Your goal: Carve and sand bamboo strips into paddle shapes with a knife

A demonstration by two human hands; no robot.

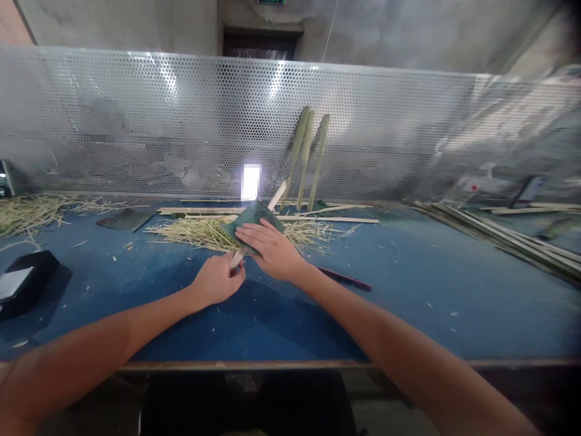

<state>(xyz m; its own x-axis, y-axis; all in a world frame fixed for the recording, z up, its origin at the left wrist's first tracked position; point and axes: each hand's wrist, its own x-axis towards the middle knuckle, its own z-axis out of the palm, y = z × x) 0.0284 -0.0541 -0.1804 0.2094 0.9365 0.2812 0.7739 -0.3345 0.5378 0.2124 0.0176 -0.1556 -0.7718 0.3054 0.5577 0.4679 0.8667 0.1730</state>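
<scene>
My left hand (216, 280) pinches a pale bamboo strip (236, 258) near the middle of the blue-topped table. The strip's far end runs into a folded dark green sheet (252, 221), and that part of it is hidden. My right hand (271, 248) lies over the sheet and grips it, fingers pointing left. Both hands are close together, and the sheet sits just beyond my left fingertips. Under and behind them spreads a loose heap of bamboo shavings (204, 235).
Several green bamboo lengths (308, 151) lean on a perforated metal screen (136, 121) behind the table. Flat strips (200, 211) lie beyond the shavings. A black box (27, 281) sits at left, a dark rod (345, 278) near my right arm, and a long bamboo bundle (499, 239) at right.
</scene>
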